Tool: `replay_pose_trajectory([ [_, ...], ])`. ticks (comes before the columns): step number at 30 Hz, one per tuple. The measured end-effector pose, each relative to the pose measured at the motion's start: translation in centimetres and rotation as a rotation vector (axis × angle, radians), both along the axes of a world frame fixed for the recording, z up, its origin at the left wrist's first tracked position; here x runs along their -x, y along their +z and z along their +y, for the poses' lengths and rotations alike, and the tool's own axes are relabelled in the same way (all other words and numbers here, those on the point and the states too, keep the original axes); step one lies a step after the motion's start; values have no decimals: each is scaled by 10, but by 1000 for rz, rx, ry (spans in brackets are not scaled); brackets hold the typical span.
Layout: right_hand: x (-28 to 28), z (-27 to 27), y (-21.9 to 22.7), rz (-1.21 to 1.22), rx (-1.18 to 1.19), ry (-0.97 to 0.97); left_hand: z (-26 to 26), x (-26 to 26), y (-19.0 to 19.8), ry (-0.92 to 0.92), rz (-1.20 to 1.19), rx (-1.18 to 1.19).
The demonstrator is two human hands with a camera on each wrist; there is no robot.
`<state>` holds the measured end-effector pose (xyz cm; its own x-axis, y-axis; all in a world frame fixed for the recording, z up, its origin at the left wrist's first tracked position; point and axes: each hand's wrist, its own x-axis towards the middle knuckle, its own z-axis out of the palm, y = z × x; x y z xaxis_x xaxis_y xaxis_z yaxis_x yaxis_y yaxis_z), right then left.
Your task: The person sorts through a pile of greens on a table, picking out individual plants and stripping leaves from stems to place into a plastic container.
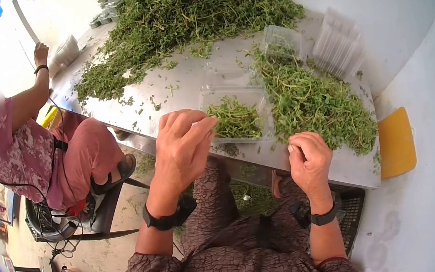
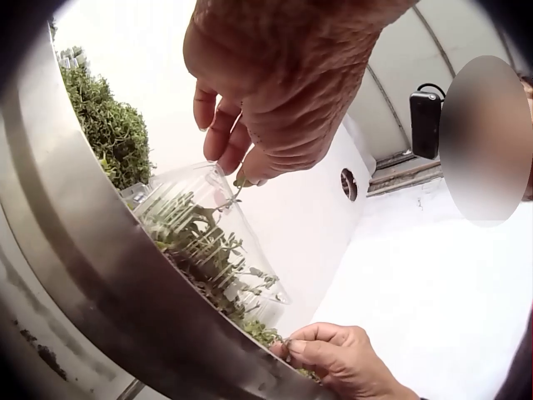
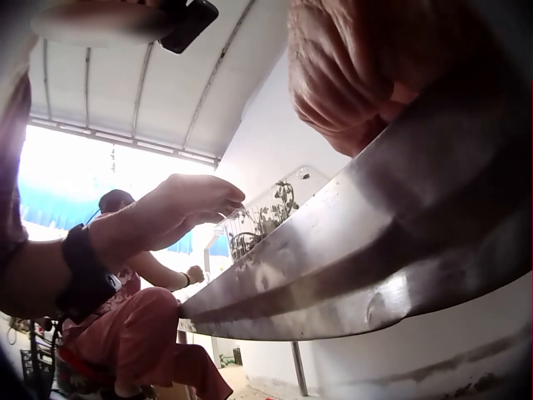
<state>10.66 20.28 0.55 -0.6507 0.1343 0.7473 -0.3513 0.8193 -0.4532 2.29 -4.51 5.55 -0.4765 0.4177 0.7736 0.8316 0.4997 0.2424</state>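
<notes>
A clear plastic clamshell box (image 1: pixel 264 107) stands near the table's front edge, its lid tipped back. Leafy green sprigs (image 1: pixel 234 118) fill its base. At its left rim is my left hand (image 1: pixel 182 147); thumb and fingertips pinch a small leafy sprig (image 2: pixel 241 179) over the box. My right hand (image 1: pixel 312 164) is at the table edge, in front of a loose heap of greens (image 1: pixel 314 104), its fingers curled in. In the left wrist view, the right hand (image 2: pixel 341 358) pinches a bit of greenery between thumb and forefinger. The right wrist view hides these fingertips behind the table.
A large mound of greens (image 1: pixel 198 9) covers the back of the metal table (image 1: pixel 166 96). Nested empty clamshells (image 1: pixel 336 45) stand at right, filled boxes (image 1: pixel 110 3) at back left. Another person (image 1: pixel 32 135) sits at left. A yellow board (image 1: pixel 397 143) is beside the table's right end.
</notes>
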Motion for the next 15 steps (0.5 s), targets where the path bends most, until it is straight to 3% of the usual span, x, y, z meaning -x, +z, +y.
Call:
replay_pose_trajectory([
  [15, -1, 1, 0, -8, 0, 6, 11, 1, -3, -67, -88, 293],
])
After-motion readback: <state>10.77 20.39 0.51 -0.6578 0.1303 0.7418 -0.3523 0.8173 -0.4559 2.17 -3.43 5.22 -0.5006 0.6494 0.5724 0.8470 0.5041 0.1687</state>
